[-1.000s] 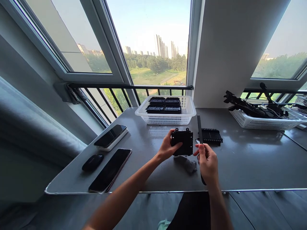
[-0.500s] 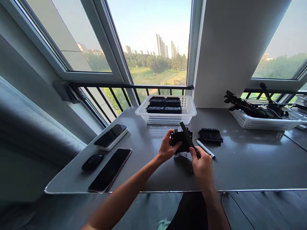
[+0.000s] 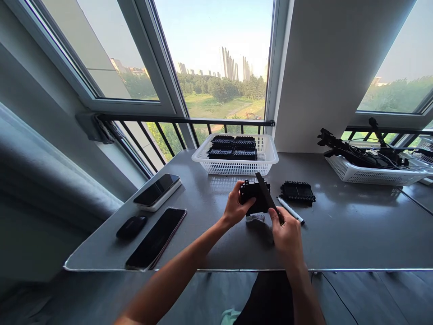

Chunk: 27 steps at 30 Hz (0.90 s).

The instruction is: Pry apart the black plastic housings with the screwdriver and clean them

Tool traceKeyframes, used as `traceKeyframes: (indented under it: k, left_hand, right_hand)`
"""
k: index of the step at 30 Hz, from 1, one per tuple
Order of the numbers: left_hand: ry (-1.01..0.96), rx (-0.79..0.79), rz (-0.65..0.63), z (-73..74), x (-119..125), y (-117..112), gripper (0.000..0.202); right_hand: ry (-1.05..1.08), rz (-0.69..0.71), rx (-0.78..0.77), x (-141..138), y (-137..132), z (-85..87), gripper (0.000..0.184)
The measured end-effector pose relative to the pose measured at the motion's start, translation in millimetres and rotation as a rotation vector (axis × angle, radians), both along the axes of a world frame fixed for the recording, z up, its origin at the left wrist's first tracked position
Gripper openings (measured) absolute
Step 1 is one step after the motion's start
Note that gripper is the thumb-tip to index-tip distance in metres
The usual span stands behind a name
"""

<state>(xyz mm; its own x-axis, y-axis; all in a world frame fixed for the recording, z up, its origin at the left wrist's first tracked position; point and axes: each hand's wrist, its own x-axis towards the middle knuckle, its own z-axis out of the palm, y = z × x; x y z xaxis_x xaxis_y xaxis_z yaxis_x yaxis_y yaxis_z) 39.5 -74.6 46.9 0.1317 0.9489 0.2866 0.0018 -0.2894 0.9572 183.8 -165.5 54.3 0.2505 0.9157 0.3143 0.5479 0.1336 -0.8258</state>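
Above the desk, my left hand (image 3: pixel 236 205) grips a black plastic part (image 3: pixel 254 198) with small tabs along its top edge, its thumb pressed on the near face. My right hand (image 3: pixel 287 230) is closed around the lower end of a long, flat dark bar (image 3: pixel 265 192) that looks like a file. The bar slants across the right side of the part; whether the two touch is hard to tell. Just below the part, a small clear plastic piece (image 3: pixel 255 218) lies on the desk. A white marker (image 3: pixel 291 210) and a similar black part (image 3: pixel 297 192) rest right of my hands.
A white basket (image 3: pixel 235 168) with several black parts stands by the window railing. Another white basket (image 3: pixel 368 174) at the right holds black equipment and cables. Two phones (image 3: pixel 157 239) (image 3: pixel 158 192) and a black mouse (image 3: pixel 131 227) lie on the desk's left side.
The dark bar has shifted slightly to the right across the part, and the part has tipped a little. Both hands keep their grip; the whole view has moved slightly.
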Motion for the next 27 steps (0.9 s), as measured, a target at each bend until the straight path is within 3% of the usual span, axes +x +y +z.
traceKeyframes:
  k: [5,11,17,20,23,27]
  left_hand:
    - [0.036,0.025,-0.011,0.3,-1,0,0.043]
    - [0.0,-0.005,0.018,2.9,-1,1,0.045]
    - [-0.009,-0.016,-0.026,1.6,-1,2,0.045]
    - [-0.028,-0.022,-0.014,1.5,-1,3,0.046]
    - [-0.041,-0.037,-0.002,2.1,-2,4,0.046]
    - [-0.077,-0.035,0.036,1.8,-1,6,0.043]
  right_hand:
    - [0.001,0.113,-0.029,-4,-1,-0.9,0.04]
    - [-0.033,-0.018,-0.005,5,0,-0.7,0.042]
    - [-0.033,0.097,-0.026,1,2,-4.9,0.043]
    - [-0.034,0.039,-0.026,5,3,-4.7,0.042]
    - [0.026,0.011,-0.003,13,3,-2.0,0.043]
    - [0.256,0.028,0.024,19,5,-0.9,0.047]
